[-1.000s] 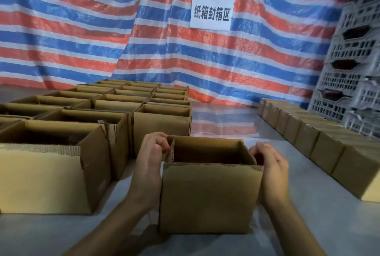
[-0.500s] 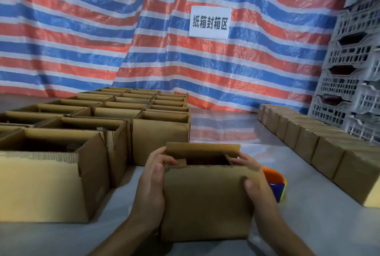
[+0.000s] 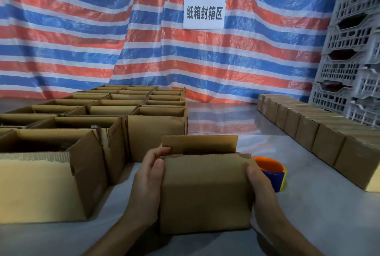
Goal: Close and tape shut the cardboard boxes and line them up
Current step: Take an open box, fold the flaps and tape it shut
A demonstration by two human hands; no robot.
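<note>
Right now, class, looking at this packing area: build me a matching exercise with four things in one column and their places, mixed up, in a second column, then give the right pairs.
Things
1. held box
2. tape roll
3. paper sign
4. closed boxes

Places
A. fixed on the striped tarp
B. in a row along the right side
C. gripped between the left hand and right hand
D. just beyond the right hand

Pairs: 1-C, 2-D, 3-A, 4-B

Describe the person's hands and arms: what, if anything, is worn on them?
The left hand and right hand are bare: no gloves, no rings on the fingers that show. The left forearm and right forearm are uncovered to the frame's edge, with no sleeve, watch or bracelet in view.
</note>
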